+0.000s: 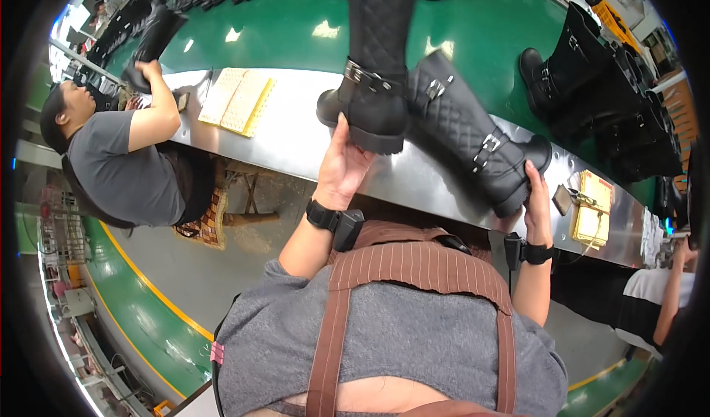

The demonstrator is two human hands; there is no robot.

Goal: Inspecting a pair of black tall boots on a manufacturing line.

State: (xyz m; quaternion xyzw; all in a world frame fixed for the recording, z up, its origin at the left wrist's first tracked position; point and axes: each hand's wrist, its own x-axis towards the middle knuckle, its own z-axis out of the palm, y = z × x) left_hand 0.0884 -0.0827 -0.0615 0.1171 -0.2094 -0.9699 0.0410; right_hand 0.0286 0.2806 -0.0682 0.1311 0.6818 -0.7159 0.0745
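Observation:
Two tall black quilted boots with silver buckles are in my hands. My left hand [344, 167] grips the left boot [377, 54] at its sole and heel, and that boot stands nearly upright with its shaft pointing away from me. With the fingers of my right hand [538, 202] closed round the foot, the right boot [466, 121] tilts, its shaft leaning to the far left and its toe to the right. The two boots come close together near the left one's ankle. Part of each hand's grip is hidden behind the boots.
A metal work table [296, 121] runs before me, with a green surface [473, 32] beyond it. Bundles of yellow sheets [238, 100] lie left and right. Black boots [569, 69] stand at right and line the back. A co-worker [126, 150] at left holds a boot.

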